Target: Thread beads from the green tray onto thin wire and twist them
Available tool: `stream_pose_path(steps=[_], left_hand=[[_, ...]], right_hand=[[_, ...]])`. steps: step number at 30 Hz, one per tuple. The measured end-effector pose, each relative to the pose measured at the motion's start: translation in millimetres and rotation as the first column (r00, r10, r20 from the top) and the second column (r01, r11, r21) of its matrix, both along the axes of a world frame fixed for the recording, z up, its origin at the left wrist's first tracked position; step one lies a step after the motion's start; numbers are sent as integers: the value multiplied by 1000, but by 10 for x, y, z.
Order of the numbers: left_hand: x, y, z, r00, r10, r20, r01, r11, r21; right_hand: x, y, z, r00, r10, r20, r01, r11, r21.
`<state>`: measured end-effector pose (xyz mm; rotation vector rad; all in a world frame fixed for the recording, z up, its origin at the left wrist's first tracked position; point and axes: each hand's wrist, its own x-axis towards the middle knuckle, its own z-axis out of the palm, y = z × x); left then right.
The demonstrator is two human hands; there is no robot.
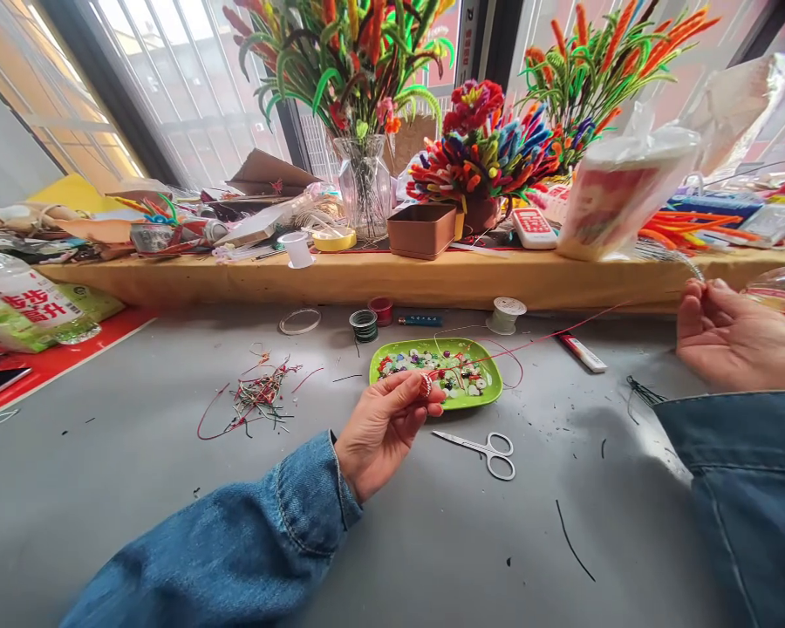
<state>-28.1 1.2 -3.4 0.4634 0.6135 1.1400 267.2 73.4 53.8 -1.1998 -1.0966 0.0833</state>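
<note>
My left hand [383,427] pinches a small pale bead [426,385] at the near edge of a green tray [490,397] filled with several coloured beads. A thin red thread [549,334] runs from that bead up and right to my right hand [726,336], whose fingers are closed on the thread's far end. Both arms wear denim sleeves. Small silver scissors [488,451] lie on the grey table just right of my left hand.
Wire spools [365,324] and a white spool [507,314] sit behind the tray. A pile of wire scraps [255,397] lies to the left. On the wooden shelf [432,279] stand a glass vase [365,187], pipe-cleaner flowers, a brown tin [422,231] and a plastic bag [618,196].
</note>
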Motion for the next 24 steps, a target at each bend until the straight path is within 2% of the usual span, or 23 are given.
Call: stream_pose_path(steps=[2,3,4,6,7,9,15,21,24], left_hand=[[1,4,3,1000,-3,5,3,1000,-2],[1,5,3,1000,-10,6,10,1000,-2],[1,6,3,1000,-16,8,16,1000,0],[3,6,2,1000,-18,14,18,1000,6],[4,5,1,1000,-17,17,17,1000,10],[9,1,0,1000,-19,24,18,1000,12],[16,-15,4,996,-58,74,56,998,35],[-9,-19,10,988,-91,122,88,996,30],[-24,-23,12,986,-91,143,87,996,31]], right_hand=[[-309,-128,-17,993,43,-108,-42,999,13],[-493,-226,-23,969,147,-200,-152,988,-8],[-680,-340,-29,947,273,-167,-290,953,-84],[-1014,-575,-51,829,559,25,-531,800,-279],[-1142,-676,-68,774,628,81,-569,746,-345],[-1303,-815,-114,713,678,180,-575,712,-404],[-1342,-827,-253,633,661,403,-529,749,-399],[-1319,-807,-261,660,548,514,-451,836,-313],[-1312,-818,-256,648,481,590,-429,871,-239]])
